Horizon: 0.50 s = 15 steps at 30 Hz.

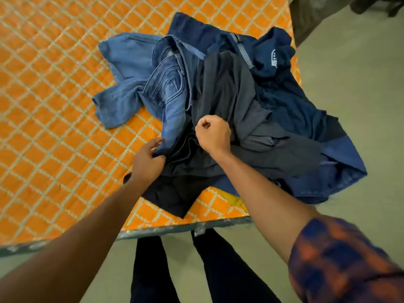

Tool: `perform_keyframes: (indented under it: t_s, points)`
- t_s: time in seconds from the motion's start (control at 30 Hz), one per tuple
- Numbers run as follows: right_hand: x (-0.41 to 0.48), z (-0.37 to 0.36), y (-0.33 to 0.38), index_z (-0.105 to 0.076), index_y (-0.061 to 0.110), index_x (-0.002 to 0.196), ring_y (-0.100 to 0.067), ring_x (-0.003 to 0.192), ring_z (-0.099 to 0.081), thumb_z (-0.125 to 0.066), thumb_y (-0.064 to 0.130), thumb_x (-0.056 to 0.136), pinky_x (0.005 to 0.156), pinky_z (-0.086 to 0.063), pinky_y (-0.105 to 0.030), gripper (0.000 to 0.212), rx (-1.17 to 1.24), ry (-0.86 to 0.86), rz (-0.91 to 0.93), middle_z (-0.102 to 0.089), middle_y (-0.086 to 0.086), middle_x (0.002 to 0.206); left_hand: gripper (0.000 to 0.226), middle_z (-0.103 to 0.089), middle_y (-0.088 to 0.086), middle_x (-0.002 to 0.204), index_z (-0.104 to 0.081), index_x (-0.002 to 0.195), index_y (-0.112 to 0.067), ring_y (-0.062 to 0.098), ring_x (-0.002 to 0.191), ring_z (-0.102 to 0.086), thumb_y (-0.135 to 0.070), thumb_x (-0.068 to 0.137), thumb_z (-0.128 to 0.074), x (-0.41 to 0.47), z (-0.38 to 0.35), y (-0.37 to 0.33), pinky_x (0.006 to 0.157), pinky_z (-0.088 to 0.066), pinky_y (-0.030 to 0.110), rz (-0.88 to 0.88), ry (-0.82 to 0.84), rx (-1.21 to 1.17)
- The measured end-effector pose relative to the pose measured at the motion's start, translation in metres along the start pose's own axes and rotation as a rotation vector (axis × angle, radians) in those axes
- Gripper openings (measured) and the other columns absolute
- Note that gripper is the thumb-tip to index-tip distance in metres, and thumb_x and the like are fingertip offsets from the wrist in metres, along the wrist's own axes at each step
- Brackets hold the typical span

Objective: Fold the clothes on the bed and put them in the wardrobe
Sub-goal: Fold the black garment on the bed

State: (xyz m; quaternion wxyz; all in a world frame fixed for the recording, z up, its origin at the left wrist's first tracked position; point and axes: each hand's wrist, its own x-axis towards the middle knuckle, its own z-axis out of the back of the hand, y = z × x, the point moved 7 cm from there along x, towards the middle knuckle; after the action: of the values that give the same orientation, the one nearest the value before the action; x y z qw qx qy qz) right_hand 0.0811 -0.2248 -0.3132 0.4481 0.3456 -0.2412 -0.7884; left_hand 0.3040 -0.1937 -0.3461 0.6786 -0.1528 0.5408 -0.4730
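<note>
Plaid sleeve [341,259], orange and navy, ending mid-forearm on the right arm. Dark trousers [153,272] beneath, upright on pale grey-green floor [360,95], close against the bed's near edge.

Left hand [148,160]: fingers curled, thumb and fingertips pinching the near hem of faded blue jeans [131,84].

Right hand [213,133]: clenched to a fist just right of the left fingers, bunching a fold of dark grey garment [225,88]; creases running toward the knuckles.

Clothes heap, all at the bed's near right corner:
- faded blue jeans, crumpled, spreading from the left fingers away and leftward;
- dark grey garment, beyond and right of the right fingers, across the heap's middle;
- navy garment [275,57] with small pale print, far beyond the right fingers;
- dark blue denim piece [341,171], right of the right fingers, drooping over the bed's side edge;
- black garment [175,197], nearer than the fingers, under both wrists, one corner pointing at the near edge.

Bed [54,106]: orange quilted cover with cream lattice, stretching left of and beyond the left fingers. Shiny metal edge strip [175,229] along the near side.

Dark object [317,14], blurred, far beyond the right fingers on the floor; kind cannot be told.
</note>
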Motion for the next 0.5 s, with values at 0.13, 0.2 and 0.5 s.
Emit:
perform_keyframes:
  t_s: [0.13,0.2,0.5]
  points:
    - [-0.012,-0.016,-0.009,-0.049,0.021,0.116,-0.031,0.101,-0.060,-0.066,0.021,0.085,0.078,-0.047,-0.039,0.036,-0.079,0.036,-0.022,-0.052,-0.002,0.125,0.054,-0.053,-0.002,0.136,-0.060,0.136,-0.021,0.016,0.126,-0.051,0.001,0.087,-0.064,-0.026,0.000,-0.003,0.104,-0.038,0.026,-0.076,0.021,0.175]
    - [-0.002,-0.014,-0.012,-0.041,0.023,0.134,-0.033,0.109,-0.061,-0.066,0.022,0.084,0.082,-0.045,-0.037,0.055,-0.076,0.004,-0.063,-0.061,-0.007,0.127,0.051,-0.052,-0.002,0.137,-0.061,0.135,-0.020,0.015,0.128,-0.049,-0.004,0.087,-0.066,-0.031,-0.001,0.002,0.110,-0.035,0.026,-0.070,0.046,0.174]
    - [-0.064,-0.036,0.091,-0.053,0.031,0.064,-0.015,0.075,-0.053,-0.052,0.012,0.063,0.070,-0.047,-0.044,0.018,0.060,0.240,0.307,-0.051,0.012,0.066,0.076,-0.047,0.011,0.146,-0.036,0.152,-0.018,0.020,0.132,-0.049,0.007,0.084,-0.060,-0.068,0.028,-0.005,0.088,-0.050,0.018,-0.034,-0.096,-0.412]
